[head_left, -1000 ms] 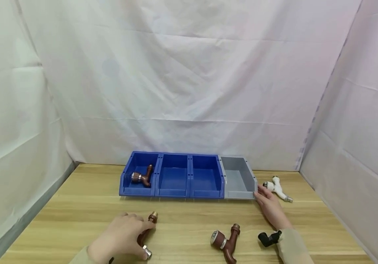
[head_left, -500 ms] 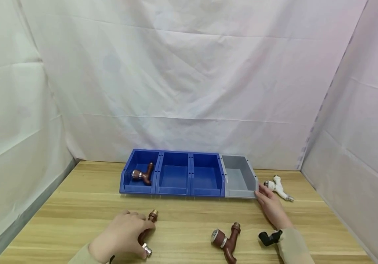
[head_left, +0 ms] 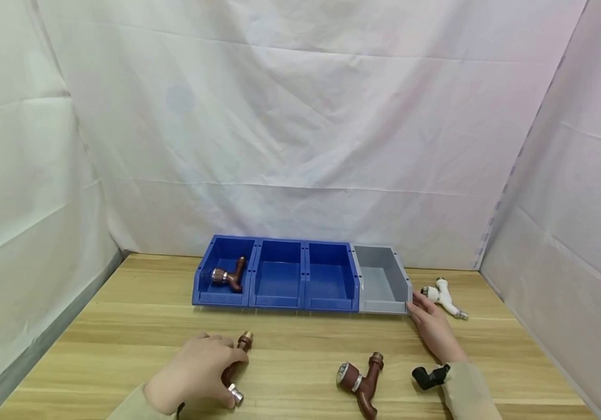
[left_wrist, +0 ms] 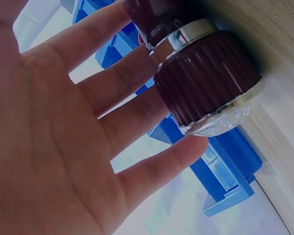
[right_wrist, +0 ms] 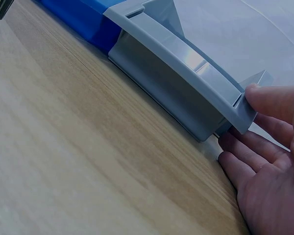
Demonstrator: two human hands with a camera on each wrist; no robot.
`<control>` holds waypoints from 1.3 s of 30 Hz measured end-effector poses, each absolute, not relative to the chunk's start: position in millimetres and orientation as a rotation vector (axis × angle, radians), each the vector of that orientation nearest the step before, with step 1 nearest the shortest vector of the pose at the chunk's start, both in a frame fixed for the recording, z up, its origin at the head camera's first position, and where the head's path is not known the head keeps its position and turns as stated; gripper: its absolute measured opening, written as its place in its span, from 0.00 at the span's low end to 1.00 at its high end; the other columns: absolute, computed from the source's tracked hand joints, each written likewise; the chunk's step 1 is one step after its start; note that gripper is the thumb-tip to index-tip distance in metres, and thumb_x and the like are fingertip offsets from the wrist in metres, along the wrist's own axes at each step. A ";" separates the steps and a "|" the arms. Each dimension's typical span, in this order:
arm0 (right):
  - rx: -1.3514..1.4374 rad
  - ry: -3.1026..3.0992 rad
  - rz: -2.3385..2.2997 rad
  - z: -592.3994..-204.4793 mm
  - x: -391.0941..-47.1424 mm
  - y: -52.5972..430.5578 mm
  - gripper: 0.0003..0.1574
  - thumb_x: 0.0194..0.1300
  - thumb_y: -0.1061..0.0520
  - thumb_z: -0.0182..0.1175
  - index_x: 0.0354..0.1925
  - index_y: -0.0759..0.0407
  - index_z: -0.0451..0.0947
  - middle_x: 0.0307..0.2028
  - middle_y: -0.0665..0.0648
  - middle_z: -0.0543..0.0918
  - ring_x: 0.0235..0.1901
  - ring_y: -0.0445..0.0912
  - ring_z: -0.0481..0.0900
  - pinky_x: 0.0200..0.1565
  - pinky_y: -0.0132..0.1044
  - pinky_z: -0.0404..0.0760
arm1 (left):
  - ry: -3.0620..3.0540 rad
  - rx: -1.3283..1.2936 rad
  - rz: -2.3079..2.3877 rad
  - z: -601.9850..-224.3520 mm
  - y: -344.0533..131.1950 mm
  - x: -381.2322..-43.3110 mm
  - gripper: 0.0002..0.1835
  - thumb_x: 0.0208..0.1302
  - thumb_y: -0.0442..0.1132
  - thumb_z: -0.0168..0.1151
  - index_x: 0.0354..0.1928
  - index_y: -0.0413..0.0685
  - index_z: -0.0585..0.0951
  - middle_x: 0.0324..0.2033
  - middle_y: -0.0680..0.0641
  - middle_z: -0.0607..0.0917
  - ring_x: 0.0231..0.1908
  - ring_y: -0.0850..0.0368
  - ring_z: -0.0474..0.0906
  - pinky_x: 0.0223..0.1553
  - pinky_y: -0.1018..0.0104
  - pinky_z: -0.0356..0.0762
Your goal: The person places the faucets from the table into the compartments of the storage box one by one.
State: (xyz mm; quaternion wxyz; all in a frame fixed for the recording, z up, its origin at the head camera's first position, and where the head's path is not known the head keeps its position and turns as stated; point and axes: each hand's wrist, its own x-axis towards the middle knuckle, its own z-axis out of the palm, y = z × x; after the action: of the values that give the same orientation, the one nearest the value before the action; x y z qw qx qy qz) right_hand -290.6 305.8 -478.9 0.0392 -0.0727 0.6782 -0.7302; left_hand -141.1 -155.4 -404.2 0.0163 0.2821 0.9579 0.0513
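Note:
My left hand [head_left: 195, 370] holds a dark brown faucet [head_left: 230, 373] lying on the table at the front left. Its brass threaded end and silver nozzle show past the fingers. In the left wrist view the fingers reach along the ribbed knob [left_wrist: 208, 78]; the thumb's contact is hidden there. At the right end of the bin row, my right hand [head_left: 433, 329] grips the front corner of the grey bin [right_wrist: 161, 81], thumb on the rim and other fingers at its side and underneath. Another brown faucet [head_left: 366, 388] lies between the hands, nearer the front.
Three blue bins [head_left: 278, 286] adjoin the grey one; the leftmost contains a brown faucet [head_left: 234, 277]. A white faucet [head_left: 444, 297] lies right of the row. Near the right sleeve is a black elbow-shaped piece [head_left: 426, 378]. White cloth [head_left: 300, 116] hangs behind and at both sides.
The head view has shifted slightly, with the bins appearing a little higher. Both hands keep their places on the faucet and the grey bin.

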 end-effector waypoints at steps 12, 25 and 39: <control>-0.227 2.066 -2.252 -478.0 -291.1 305.7 0.40 0.65 0.58 0.49 0.65 0.71 0.39 0.63 0.71 0.47 0.53 0.34 0.63 0.50 0.23 0.64 | 2.988 0.903 0.164 -406.0 -155.3 -141.5 0.32 0.23 0.61 0.70 0.40 0.61 0.80 0.28 0.62 0.74 0.30 0.63 0.71 0.32 0.57 0.66; -0.193 2.069 -2.235 -476.5 -291.0 305.2 0.41 0.64 0.57 0.50 0.66 0.69 0.40 0.63 0.69 0.48 0.56 0.38 0.61 0.50 0.22 0.64 | 2.981 0.902 0.172 -404.2 -154.5 -140.4 0.32 0.24 0.62 0.70 0.39 0.60 0.80 0.28 0.62 0.74 0.29 0.64 0.70 0.29 0.58 0.65; -0.177 2.087 -2.217 -473.0 -290.4 304.8 0.41 0.65 0.57 0.50 0.66 0.70 0.40 0.63 0.70 0.48 0.61 0.46 0.56 0.50 0.23 0.64 | 2.991 0.824 0.248 -406.4 -149.7 -137.2 0.32 0.26 0.69 0.65 0.36 0.60 0.80 0.25 0.62 0.68 0.26 0.63 0.65 0.19 0.65 0.61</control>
State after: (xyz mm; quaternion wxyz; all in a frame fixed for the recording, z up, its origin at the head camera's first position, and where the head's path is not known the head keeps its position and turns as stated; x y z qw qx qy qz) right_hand -290.4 304.8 -473.0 0.0458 -0.0578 0.6834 -0.7263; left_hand -137.2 -149.7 -406.4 0.0147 0.2648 0.9609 0.0798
